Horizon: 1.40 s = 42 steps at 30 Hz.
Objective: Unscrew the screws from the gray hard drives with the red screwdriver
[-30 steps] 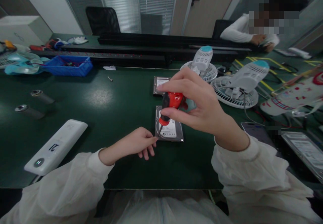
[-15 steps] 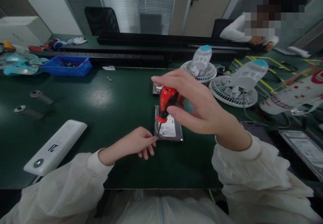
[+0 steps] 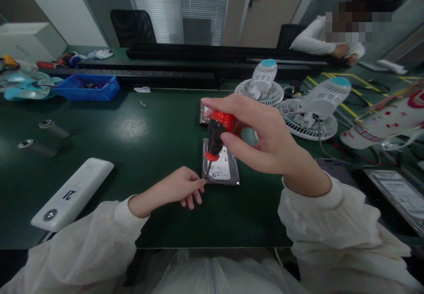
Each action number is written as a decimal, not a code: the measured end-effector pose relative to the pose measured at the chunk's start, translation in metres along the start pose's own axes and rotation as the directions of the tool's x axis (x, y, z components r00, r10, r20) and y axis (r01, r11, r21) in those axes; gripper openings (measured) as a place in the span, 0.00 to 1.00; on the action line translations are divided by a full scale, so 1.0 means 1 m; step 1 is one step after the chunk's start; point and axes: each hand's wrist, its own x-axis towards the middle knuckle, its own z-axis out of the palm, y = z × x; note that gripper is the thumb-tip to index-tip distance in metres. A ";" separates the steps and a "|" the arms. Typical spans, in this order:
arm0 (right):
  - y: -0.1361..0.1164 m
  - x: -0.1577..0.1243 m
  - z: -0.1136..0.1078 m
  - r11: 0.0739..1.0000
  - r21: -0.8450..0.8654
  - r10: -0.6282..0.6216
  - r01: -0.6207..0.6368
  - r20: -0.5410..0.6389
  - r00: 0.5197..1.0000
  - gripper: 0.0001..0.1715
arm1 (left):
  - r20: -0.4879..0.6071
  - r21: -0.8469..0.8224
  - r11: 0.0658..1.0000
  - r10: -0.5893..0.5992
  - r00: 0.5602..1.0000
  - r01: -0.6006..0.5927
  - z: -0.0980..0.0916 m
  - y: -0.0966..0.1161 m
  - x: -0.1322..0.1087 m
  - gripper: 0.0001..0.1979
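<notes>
A hard drive (image 3: 224, 170) lies flat on the green table (image 3: 149, 139) in front of me. My right hand (image 3: 261, 137) is closed round the red and black handle of a screwdriver (image 3: 215, 139), held almost upright with its tip at the drive's near left corner. My left hand (image 3: 180, 188) rests on the table beside that corner, fingers pinched at the screwdriver's tip; whether they hold anything is too small to tell. A second hard drive (image 3: 204, 112) lies just behind, partly hidden by my right hand.
Two small white fans (image 3: 263, 86) (image 3: 314, 108) lie at the right. A white device (image 3: 71, 194) marked 21 sits near left. Two grey cylinders (image 3: 53, 128) and a blue bin (image 3: 88, 86) are at far left. A person in white sits at the back right.
My right hand has turned the screwdriver handle in its fingers, and the handle has tilted slightly. The tip stays at the same corner and my left hand has not moved.
</notes>
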 end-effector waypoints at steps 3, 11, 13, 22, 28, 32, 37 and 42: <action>0.001 0.000 0.001 0.996 -0.093 0.003 -0.007 -0.040 0.999 0.20 | -0.005 0.010 1.000 0.000 1.000 0.000 0.000 0.001 -0.001 0.18; -0.002 0.001 -0.002 1.000 -0.003 -0.011 0.011 0.000 1.000 0.22 | -0.002 0.018 1.000 -0.011 1.000 0.011 0.001 0.002 -0.001 0.17; 0.000 0.000 0.000 0.998 -0.065 -0.013 0.012 -0.017 1.000 0.19 | -0.004 0.014 1.000 -0.002 1.000 0.002 0.001 0.003 -0.002 0.17; -0.004 0.001 -0.003 0.999 0.000 -0.041 0.041 0.048 0.998 0.25 | -0.007 -0.013 1.000 -0.024 1.000 0.024 0.001 0.008 -0.005 0.18; -0.002 -0.001 -0.002 0.985 -0.169 -0.041 0.043 0.018 0.999 0.20 | 0.003 -0.006 1.000 0.002 1.000 -0.002 0.000 0.004 -0.003 0.19; -0.005 -0.001 -0.004 0.994 -0.109 -0.006 0.017 0.101 0.995 0.21 | 0.009 -0.010 1.000 0.002 1.000 -0.001 -0.001 0.002 -0.003 0.20; -0.004 -0.002 -0.006 0.991 -0.132 -0.013 0.018 0.034 0.999 0.19 | 0.018 -0.004 1.000 0.018 1.000 -0.018 -0.001 -0.004 -0.001 0.18; -0.003 -0.003 -0.006 0.982 -0.190 0.011 0.006 0.089 0.996 0.20 | 0.019 0.005 0.999 0.039 0.999 -0.039 -0.001 -0.007 0.000 0.20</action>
